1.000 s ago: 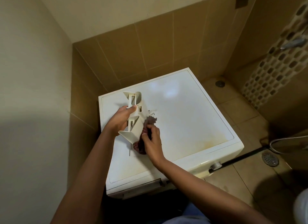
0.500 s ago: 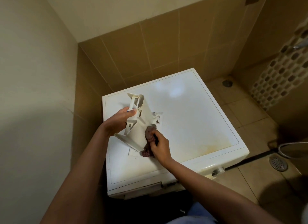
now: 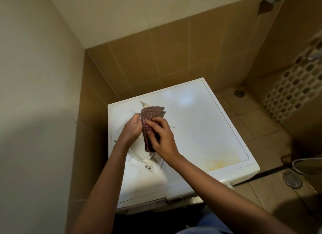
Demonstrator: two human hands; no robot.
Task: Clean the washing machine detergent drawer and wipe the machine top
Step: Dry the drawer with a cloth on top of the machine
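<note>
The white detergent drawer (image 3: pixel 139 151) is tilted above the left part of the white washing machine top (image 3: pixel 200 125). My left hand (image 3: pixel 132 128) grips the drawer's left side. A dark reddish-brown ribbed cloth (image 3: pixel 149 122) covers most of the drawer's upper face. My right hand (image 3: pixel 161 137) holds the cloth with curled fingers and presses it against the drawer. Only the drawer's top corner and lower end show around the cloth and hands.
Yellowish stains (image 3: pixel 217 161) mark the front right of the machine top. Tiled walls close in behind and to the left. On the tiled floor to the right are a round drain (image 3: pixel 291 179), a smaller drain (image 3: pixel 238 93) and a hose (image 3: pixel 303 162).
My right hand has moved the cloth from the drawer's lower right side up onto its upper face, spreading it wide. The drawer has shifted in my left hand's grip.
</note>
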